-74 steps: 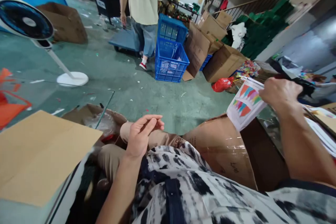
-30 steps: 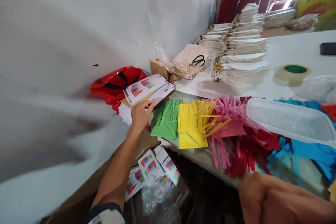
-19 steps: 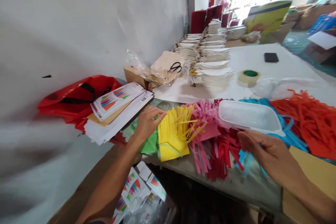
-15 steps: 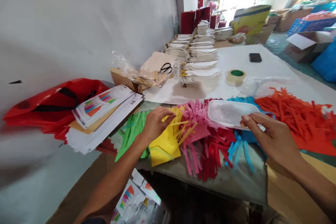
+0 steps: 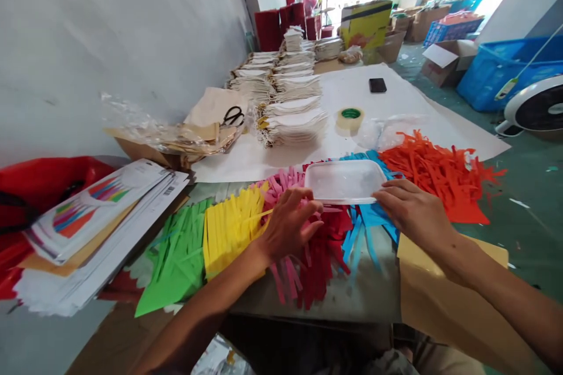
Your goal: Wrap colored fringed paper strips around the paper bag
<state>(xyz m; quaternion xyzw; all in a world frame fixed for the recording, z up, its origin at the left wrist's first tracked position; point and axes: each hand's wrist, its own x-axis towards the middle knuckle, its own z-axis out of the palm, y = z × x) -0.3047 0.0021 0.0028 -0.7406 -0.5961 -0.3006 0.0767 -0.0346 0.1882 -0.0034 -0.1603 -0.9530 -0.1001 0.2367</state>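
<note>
A clear shallow plastic lid or tray (image 5: pixel 345 181) lies over the pink (image 5: pixel 281 184), dark red (image 5: pixel 323 246) and blue (image 5: pixel 373 220) fringed sheets. My right hand (image 5: pixel 411 211) has its fingers closed at the lid's right front corner. My left hand (image 5: pixel 290 222) is above the pink fringe, fingers spread, its fingertips near the lid's left front corner; whether they touch is unclear. Left of that hand are the yellow fringed sheet (image 5: pixel 233 222) and the green one (image 5: pixel 180 246). An orange-red fringed pile (image 5: pixel 440 173) is right of the lid.
Printed packets (image 5: pixel 101 205) lie at left beside a red bag (image 5: pixel 53 179). Behind are scissors (image 5: pixel 233 117), stacked white bundles (image 5: pixel 294 120), a tape roll (image 5: pixel 350 120) and a dark phone-like object (image 5: pixel 377 85). A tan sheet (image 5: pixel 440 299) hangs over the near right edge. A fan (image 5: pixel 536 108) stands at right.
My left hand has moved right from the yellow sheet to the lid's left corner, its fingers spreading. My right hand stays at the lid's right corner. The view has turned to the right.
</note>
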